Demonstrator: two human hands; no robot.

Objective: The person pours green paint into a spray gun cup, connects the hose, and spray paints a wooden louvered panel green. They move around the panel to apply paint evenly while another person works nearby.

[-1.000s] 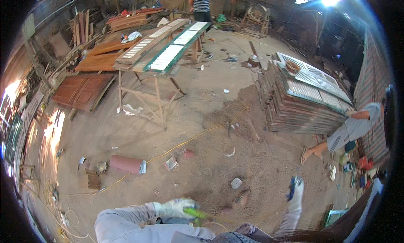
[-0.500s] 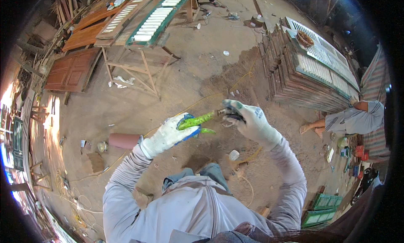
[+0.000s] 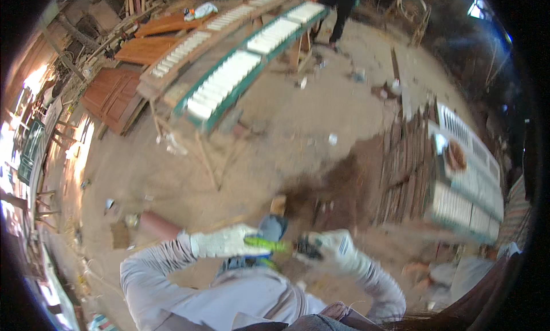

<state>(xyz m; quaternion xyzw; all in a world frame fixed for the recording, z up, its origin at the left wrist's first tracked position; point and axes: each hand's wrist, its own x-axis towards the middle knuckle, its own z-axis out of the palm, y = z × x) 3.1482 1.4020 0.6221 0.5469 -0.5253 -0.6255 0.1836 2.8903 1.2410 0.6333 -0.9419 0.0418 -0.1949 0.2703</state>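
My left hand (image 3: 220,242), in a white glove with blue on the palm side, is closed around a bright green-handled tool (image 3: 266,244). The tool points right, toward my other hand; its exact kind is blurred. My right hand (image 3: 339,252), gloved in white with dark, stained fingers, is bent in at the tool's far end. Whatever sits in those fingers is smeared and too small to name. Both hands are held in front of my body, above the floor.
A green-framed louvred shutter (image 3: 220,90) lies on trestles ahead. A stack of shutters (image 3: 404,176) stands at the right, a brown basket-like object (image 3: 455,155) on top. Wooden panels (image 3: 112,96) lean at the left, near a reddish roll (image 3: 159,225). Another person (image 3: 340,13) stands far ahead.
The view has swung up and rightward, so my hands sit lower in it. The person far ahead shows more. My left hand still holds the green-handled tool.
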